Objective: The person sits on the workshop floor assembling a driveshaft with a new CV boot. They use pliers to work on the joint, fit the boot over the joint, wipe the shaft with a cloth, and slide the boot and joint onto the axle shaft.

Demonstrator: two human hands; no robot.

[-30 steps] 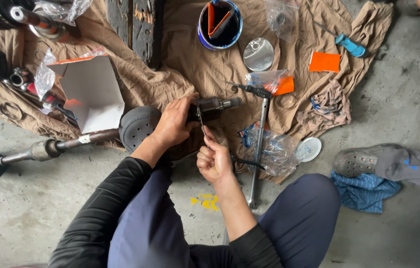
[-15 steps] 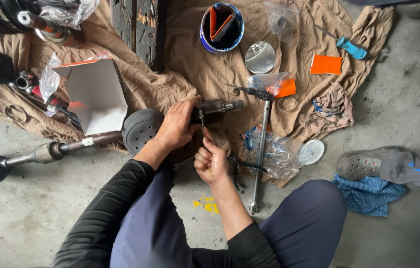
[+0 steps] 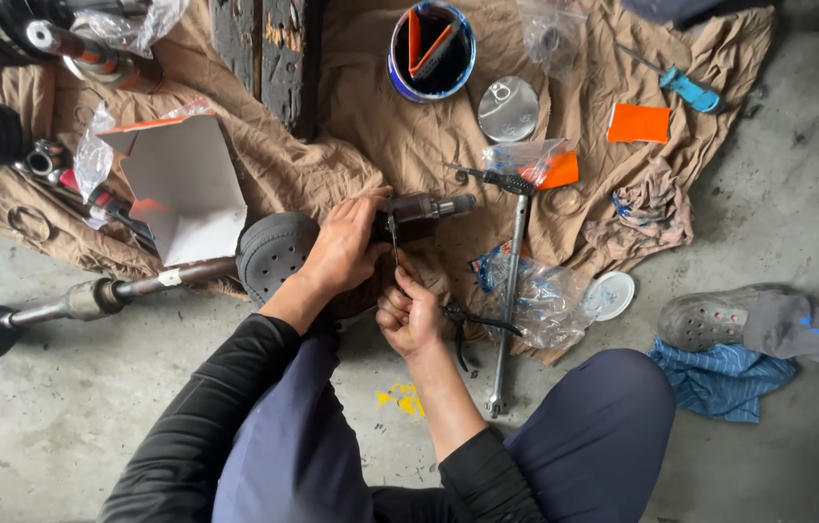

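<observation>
A drive shaft (image 3: 138,288) with black rubber boots lies across a brown cloth (image 3: 351,145) on the concrete floor. My left hand (image 3: 344,247) grips the shaft's joint end next to the large black boot (image 3: 272,254); a metal stub (image 3: 434,205) sticks out to the right of it. My right hand (image 3: 409,315) is closed on black-handled pliers (image 3: 472,318), whose jaws reach up to a thin band at the joint.
A long metal wrench (image 3: 506,300) lies right of my hands among plastic bags (image 3: 535,291). An open white box (image 3: 182,184), a blue can (image 3: 432,50), its lid (image 3: 508,108), orange cards, a blue-handled tool (image 3: 688,89) and another person's grey shoe (image 3: 719,315) surround me.
My right hand has shifted slightly left and up with the pliers toward the joint. The left hand stays on the joint.
</observation>
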